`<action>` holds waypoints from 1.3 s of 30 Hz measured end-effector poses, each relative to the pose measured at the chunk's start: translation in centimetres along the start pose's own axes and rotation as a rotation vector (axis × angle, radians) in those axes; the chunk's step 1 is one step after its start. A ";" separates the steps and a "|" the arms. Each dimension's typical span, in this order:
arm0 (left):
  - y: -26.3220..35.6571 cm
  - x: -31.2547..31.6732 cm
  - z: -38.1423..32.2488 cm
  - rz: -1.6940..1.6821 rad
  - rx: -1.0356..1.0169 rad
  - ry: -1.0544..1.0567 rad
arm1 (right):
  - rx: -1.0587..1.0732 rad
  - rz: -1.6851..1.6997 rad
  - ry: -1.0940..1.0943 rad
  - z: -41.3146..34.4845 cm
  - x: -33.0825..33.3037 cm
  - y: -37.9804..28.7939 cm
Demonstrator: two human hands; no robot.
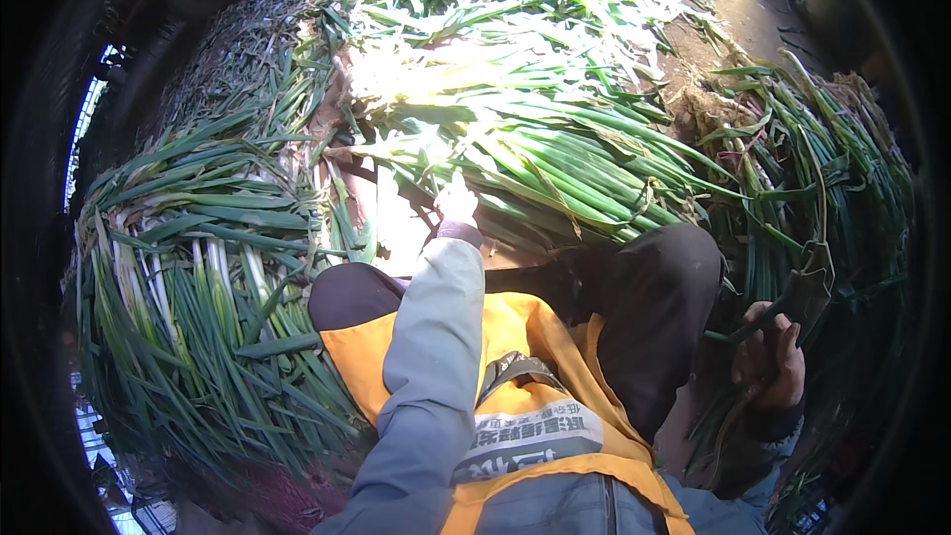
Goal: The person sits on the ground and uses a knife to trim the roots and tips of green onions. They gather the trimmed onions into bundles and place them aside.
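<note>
My left hand (pixel 455 199) reaches forward to the near edge of a heap of green onions (pixel 587 163). Glare washes out its fingers, so whether they grip a stalk cannot be told. The heap's pale stem ends lie to the left and its green leaves fan rightward, past my knee. Low at the right, my right hand (pixel 773 364) has its fingers curled around a long green onion leaf (pixel 799 297), which is bent and rises beyond the fingers. Behind that hand stands a shaded stack of green onions (pixel 810 156).
A thick pile of green onions (pixel 200 297) stands at my left, white stems showing. Loose leaves (pixel 245 74) litter the ground farther off. Between my knees, covered by dark trousers (pixel 654 312), an orange apron (pixel 535 319) bearing writing is spread. Strong sunlight falls on the far leaves.
</note>
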State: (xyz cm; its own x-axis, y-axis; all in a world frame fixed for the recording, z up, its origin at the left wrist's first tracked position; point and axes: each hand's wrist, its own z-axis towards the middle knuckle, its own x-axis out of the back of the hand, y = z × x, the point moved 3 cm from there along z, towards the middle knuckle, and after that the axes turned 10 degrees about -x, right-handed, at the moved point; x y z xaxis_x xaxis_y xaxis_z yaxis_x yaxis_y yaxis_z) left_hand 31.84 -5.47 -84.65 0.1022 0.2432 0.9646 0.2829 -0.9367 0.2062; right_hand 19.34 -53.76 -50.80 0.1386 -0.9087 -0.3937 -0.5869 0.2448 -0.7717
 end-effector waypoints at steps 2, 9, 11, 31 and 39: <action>-0.4 0.6 1.0 0.040 0.026 -0.042 | 0.105 -0.036 0.026 1.7 -3.3 0.8; -3.7 -0.3 2.9 -0.699 0.424 0.090 | -0.179 0.045 -0.472 14.2 -15.6 6.4; -3.3 -1.1 3.3 -1.148 0.608 0.199 | -0.235 0.038 -0.398 15.7 -16.3 8.4; -6.0 3.0 -8.1 -1.226 0.504 0.717 | -0.123 -0.184 -0.336 16.2 -15.3 10.0; -3.2 -4.4 -18.3 -1.548 0.770 0.482 | -0.035 -0.665 -0.329 16.3 -16.4 13.0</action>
State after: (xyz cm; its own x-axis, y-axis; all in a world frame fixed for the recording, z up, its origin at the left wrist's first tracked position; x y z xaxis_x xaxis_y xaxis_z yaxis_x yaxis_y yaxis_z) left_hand 13.03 -8.14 -86.50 -0.8788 0.4766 -0.0241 0.1912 0.3979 0.8973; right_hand 22.46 -30.20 -62.54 0.7022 -0.7118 0.0177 -0.3200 -0.3377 -0.8852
